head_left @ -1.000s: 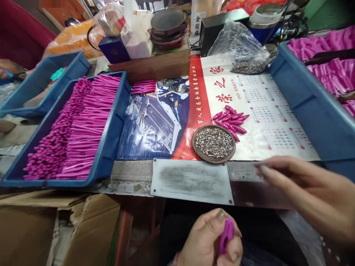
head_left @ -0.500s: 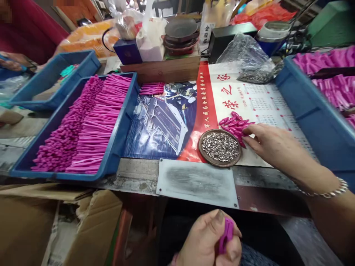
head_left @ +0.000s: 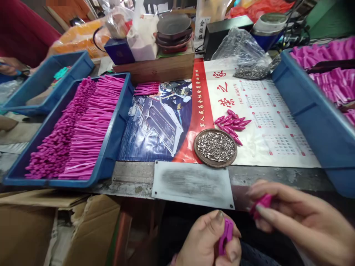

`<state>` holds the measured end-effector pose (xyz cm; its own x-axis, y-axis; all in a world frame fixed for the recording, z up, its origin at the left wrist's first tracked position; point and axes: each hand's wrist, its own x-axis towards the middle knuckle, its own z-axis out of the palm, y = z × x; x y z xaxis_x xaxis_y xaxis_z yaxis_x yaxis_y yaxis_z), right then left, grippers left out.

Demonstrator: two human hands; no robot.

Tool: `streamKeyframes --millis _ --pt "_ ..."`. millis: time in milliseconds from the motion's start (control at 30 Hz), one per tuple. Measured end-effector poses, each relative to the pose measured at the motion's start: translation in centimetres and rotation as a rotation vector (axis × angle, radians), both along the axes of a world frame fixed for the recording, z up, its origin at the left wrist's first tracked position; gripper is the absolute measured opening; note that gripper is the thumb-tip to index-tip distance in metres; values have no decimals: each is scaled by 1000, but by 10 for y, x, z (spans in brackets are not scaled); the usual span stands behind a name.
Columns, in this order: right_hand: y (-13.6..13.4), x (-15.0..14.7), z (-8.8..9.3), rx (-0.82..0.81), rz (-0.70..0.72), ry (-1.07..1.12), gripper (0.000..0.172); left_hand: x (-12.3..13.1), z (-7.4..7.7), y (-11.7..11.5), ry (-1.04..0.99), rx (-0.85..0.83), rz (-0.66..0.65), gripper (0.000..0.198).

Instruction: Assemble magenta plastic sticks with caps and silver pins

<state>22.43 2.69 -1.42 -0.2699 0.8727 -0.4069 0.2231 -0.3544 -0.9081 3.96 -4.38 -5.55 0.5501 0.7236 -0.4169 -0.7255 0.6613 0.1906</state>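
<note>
Stacked full at left: blue tray (head_left: 111,155) of pink sticks (head_left: 74,129). Clamped in left hand (head_left: 206,242), low near the lap: pink handle (head_left: 225,234). Beyond, dish (head_left: 197,149) of metal pins (head_left: 215,147), small pile (head_left: 231,123). Pinched in right hand (head_left: 299,221): pink tip (head_left: 262,203), not yet joined. Plenty left in bin (head_left: 310,107).

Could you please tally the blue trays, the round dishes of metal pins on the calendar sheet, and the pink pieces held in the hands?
Blue trays: 3
Dish of metal pins: 1
Pink pieces held: 2, one in the left hand, one in the right hand
Total: 6
</note>
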Motion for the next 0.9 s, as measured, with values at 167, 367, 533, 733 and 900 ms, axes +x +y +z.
streamKeyframes --millis 167,367,533,733,900 --pt "-13 -19 -13 -201 -1 263 29 7 -4 -3 -19 57 -33 25" --pt "-12 -27 -18 -334 -44 346 40 10 -7 -5 -18 85 1 27" --pt "-8 -31 -18 -370 -89 411 39 10 -7 -2 10 80 -8 27" --pt "-4 -36 -19 -393 -104 417 40 9 -4 5 32 92 -28 31" --pt "-3 -39 -17 -405 -76 429 42 9 -7 5 -1 92 -18 30"
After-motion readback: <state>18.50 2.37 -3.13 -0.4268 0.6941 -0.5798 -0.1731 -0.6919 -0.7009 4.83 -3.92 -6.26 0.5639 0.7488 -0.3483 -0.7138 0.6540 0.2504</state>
